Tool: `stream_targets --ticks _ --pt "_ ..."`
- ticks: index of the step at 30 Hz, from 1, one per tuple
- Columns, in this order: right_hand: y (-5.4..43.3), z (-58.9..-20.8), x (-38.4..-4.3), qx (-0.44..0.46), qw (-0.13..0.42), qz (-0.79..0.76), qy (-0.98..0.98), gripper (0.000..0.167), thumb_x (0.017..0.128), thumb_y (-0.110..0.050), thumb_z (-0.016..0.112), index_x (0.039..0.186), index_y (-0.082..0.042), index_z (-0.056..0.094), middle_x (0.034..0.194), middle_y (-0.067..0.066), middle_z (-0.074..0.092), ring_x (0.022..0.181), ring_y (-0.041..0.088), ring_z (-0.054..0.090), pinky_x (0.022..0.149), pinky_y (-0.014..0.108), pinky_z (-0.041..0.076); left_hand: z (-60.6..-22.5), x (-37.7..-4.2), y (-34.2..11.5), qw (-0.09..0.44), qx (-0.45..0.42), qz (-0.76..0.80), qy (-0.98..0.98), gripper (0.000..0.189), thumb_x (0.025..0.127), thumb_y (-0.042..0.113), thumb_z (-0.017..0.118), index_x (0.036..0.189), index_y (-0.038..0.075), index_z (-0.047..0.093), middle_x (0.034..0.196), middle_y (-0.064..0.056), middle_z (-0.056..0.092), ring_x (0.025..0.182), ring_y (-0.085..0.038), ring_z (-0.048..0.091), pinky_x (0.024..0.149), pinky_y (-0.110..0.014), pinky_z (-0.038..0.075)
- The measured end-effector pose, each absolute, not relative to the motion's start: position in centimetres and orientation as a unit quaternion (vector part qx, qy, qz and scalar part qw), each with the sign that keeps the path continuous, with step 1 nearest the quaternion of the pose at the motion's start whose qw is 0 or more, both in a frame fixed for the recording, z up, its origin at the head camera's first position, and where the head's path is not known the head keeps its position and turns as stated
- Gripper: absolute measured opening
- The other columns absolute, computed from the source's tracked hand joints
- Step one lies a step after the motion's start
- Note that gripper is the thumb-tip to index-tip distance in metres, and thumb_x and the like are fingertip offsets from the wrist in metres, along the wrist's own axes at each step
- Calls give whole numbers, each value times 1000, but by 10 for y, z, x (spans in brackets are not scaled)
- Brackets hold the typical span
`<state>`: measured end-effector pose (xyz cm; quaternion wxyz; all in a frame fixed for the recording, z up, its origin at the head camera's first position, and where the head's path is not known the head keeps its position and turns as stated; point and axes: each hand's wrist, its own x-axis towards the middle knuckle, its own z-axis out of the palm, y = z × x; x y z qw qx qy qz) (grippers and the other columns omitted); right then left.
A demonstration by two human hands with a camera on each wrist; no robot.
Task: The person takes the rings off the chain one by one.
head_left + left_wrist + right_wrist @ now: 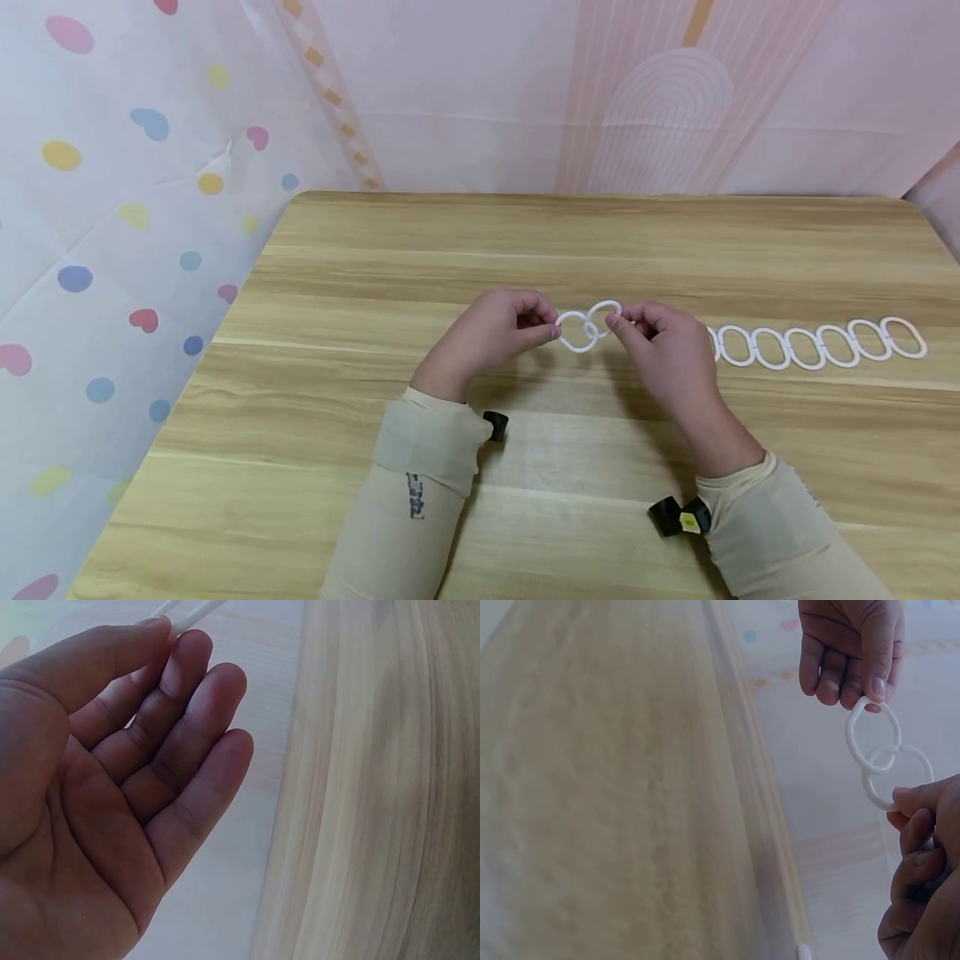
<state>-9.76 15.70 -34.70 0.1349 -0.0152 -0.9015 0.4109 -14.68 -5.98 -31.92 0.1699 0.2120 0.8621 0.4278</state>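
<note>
Two white oval plastic rings are linked through each other, held up above the table between the hands. My left hand [495,335] pinches the left ring [576,350] at its outer edge between thumb and index finger. In the left wrist view the left hand [112,772] has its other fingers loosely bent, and only a bit of white ring shows at the top. My right hand [671,358] pinches the right ring [604,302] by its edge. The right wrist view shows the left ring [851,742] crossing the right ring [868,785], both tilted.
A row of several similar white rings [772,367] lies on the wooden table [337,400] to the right, its near end partly behind the right hand. A patterned cloth [480,100] hangs behind the table and along its left side.
</note>
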Motion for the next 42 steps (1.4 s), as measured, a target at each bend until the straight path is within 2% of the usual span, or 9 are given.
stream_targets --ticks 7,16,22,28,36,42 --pt "156 -351 -99 -42 82 488 -868 20 94 -22 73 89 -2 75 66 -1 56 59 6 46 53 21 38 -321 -147 -59 168 208 427 864 7 95 18 71 93 12 71 87 2 67 83 -13 61 77 -28 51" --pt "153 -358 -102 -112 32 575 -810 24 93 -25 74 92 -1 73 65 -6 51 64 9 44 51 22 36 -321 -146 -58 156 196 437 864 8 96 21 72 94 14 72 88 3 67 84 -13 61 78 -29 51" --pt "149 -360 -102 -146 40 635 -758 19 92 -20 75 88 -1 70 62 -8 50 61 7 43 48 20 32 -321 -146 -56 143 194 450 860 8 95 21 72 93 13 72 89 2 67 84 -13 61 78 -28 51" --pt "145 -362 -102 -151 54 659 -735 16 91 -16 76 85 -1 71 62 -8 50 63 8 45 52 20 36 -323 -147 -54 131 200 460 855 7 94 19 74 93 12 73 88 2 68 83 -13 61 77 -27 52" --pt "144 -365 -103 -160 44 667 -726 16 91 -14 75 79 -5 69 61 -8 50 65 8 45 54 21 36 -324 -146 -53 126 209 463 852 5 93 18 74 93 12 74 87 3 68 82 -13 61 76 -28 52" --pt "144 -366 -104 -158 41 666 -728 17 92 -11 72 82 3 67 60 -8 47 63 8 43 52 20 34 -326 -147 -52 132 217 465 848 5 93 17 75 94 12 74 87 3 68 82 -12 62 77 -27 52"
